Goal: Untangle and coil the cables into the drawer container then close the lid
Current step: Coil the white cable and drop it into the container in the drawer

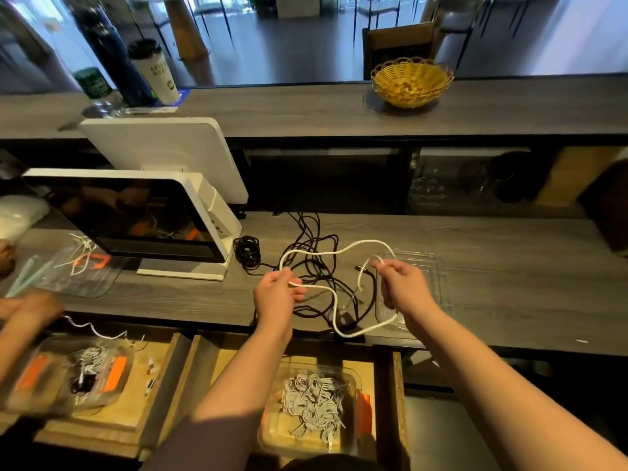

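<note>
A white braided cable loops over the grey counter between my hands. My left hand pinches one part of it; my right hand holds another part near its end. Under the loop lies a tangle of black cables, with a small coiled black bundle to its left. Behind my right hand rests a clear plastic lid on the counter. Below, in the open drawer, a clear container with orange latches holds several coiled grey-white cables.
A white point-of-sale screen stands left on the counter. Another person's hands work at far left over a second container in a neighbouring drawer. A wicker basket, a cup and bottles sit on the upper ledge.
</note>
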`<act>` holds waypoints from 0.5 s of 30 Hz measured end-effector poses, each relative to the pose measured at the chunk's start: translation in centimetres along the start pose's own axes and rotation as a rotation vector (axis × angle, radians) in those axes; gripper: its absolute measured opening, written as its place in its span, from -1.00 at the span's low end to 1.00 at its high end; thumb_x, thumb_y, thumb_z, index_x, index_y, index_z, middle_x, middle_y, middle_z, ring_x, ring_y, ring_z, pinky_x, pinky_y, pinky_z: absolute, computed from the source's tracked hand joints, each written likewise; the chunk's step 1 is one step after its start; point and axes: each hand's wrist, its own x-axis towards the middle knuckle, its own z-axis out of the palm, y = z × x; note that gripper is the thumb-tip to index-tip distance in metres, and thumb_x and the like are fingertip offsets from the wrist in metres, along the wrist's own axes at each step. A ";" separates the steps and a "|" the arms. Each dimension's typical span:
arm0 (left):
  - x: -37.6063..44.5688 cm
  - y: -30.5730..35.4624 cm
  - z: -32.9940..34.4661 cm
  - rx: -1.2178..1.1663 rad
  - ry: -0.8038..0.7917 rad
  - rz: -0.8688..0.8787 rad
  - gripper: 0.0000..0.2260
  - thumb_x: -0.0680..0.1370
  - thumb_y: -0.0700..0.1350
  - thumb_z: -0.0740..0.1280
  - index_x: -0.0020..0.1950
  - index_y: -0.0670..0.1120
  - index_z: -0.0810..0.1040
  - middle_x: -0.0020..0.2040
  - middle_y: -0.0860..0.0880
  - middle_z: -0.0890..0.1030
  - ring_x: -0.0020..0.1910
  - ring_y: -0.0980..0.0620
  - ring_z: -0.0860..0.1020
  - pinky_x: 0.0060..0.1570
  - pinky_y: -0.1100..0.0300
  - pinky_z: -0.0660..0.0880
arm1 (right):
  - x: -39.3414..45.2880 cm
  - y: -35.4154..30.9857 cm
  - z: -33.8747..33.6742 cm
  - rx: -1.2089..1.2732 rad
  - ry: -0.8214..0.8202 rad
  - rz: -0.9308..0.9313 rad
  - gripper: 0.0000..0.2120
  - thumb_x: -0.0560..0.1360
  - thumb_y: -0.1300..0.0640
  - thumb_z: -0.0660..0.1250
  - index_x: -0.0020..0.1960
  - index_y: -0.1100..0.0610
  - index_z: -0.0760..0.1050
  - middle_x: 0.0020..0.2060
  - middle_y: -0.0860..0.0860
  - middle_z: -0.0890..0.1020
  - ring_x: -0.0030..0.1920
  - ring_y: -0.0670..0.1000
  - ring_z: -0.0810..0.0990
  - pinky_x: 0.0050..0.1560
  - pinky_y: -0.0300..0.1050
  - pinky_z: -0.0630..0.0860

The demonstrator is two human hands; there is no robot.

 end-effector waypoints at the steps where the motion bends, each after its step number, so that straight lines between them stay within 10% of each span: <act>1: 0.3 0.1 -0.3 0.020 -0.009 0.017 -0.86 0.68 -0.16 0.23 0.03 -0.13 0.57 -0.25 -0.04 0.57 -0.31 0.07 0.51 -0.30 0.26 0.48 | 0.1 -0.1 -0.4 0.028 0.029 0.000 -0.82 0.65 0.13 0.21 0.04 0.14 0.59 -0.49 -0.04 0.35 -0.49 -0.08 0.27 -0.48 -0.21 0.20; 8: -0.6 1.4 0.3 0.118 -0.227 0.171 -0.79 0.71 -0.06 0.17 0.22 -0.09 0.54 -0.48 0.07 0.36 -0.44 0.11 0.41 -0.17 0.17 0.43 | 0.6 0.1 -0.2 -0.254 -0.025 0.064 -0.81 0.65 0.10 0.22 0.13 0.16 0.56 -0.30 0.04 0.54 -0.37 -0.07 0.49 -0.41 -0.27 0.41; 12: -2.0 2.4 0.8 0.131 -0.339 0.193 -0.81 0.71 -0.11 0.15 0.10 -0.13 0.53 -0.45 0.03 0.40 -0.44 0.08 0.39 -0.28 0.16 0.43 | 0.2 0.2 1.9 -0.629 0.151 -0.103 -0.52 0.58 -0.02 0.33 0.45 0.08 0.37 0.36 0.06 0.44 0.30 0.04 0.48 0.21 -0.04 0.53; 15: -3.2 3.1 1.2 0.220 -0.450 0.176 -0.81 0.68 -0.17 0.15 -0.07 -0.14 0.49 -0.48 0.07 0.37 -0.48 0.10 0.31 -0.42 0.22 0.28 | -1.3 -1.2 3.6 -0.486 0.107 -0.220 -0.56 0.61 -0.17 0.20 0.27 0.12 0.56 0.23 0.09 0.60 0.18 0.03 0.58 0.19 0.01 0.55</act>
